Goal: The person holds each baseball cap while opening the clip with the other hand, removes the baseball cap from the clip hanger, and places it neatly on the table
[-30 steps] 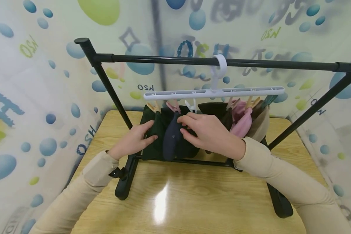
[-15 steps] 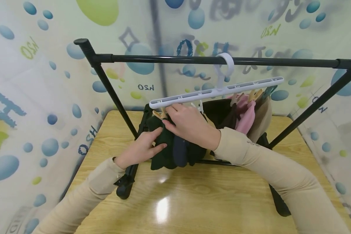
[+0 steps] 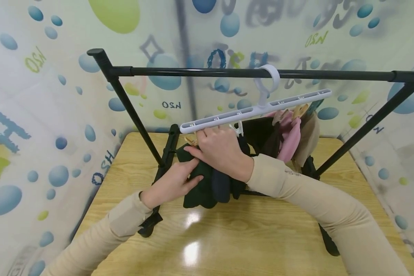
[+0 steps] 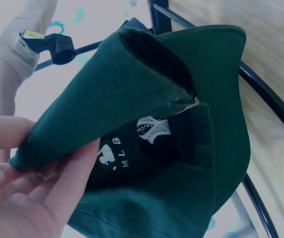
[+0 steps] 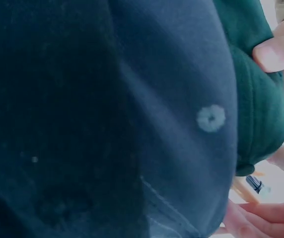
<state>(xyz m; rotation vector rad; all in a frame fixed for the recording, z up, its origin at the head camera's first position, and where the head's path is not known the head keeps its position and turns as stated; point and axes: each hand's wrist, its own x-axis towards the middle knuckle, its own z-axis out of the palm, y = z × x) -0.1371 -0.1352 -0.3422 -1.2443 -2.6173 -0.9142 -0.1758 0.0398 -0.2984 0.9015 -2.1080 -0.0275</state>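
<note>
My left hand [image 3: 174, 184] pinches the crown of a dark green cap [image 4: 97, 89] between thumb and fingers. Its brim, inner label and back opening show in the left wrist view. Over the cap's top, my right hand [image 3: 224, 147] closes thumb and fingers about a yellow clothespin [image 3: 190, 142], just under the low left end of a white clip hanger [image 3: 227, 115]. The right fingers partly hide the pin's grip. Beside the green cap hangs a navy cap [image 5: 181, 99], with another dark cap close by.
A black rack [image 3: 193, 72] carries the hanger by its hook and stands on a wooden table [image 3: 248, 230]. To the right hang a dark brown cap [image 3: 258, 134], a pink cap [image 3: 289, 142] and a beige one [image 3: 307, 134], on clothespins. A patterned backdrop [image 3: 55, 115] surrounds the table.
My right hand has moved left and up from the navy cap to the yellow clothespin. The hanger's left end has dipped and its hook has slid right. The left hand has shifted right and down.
</note>
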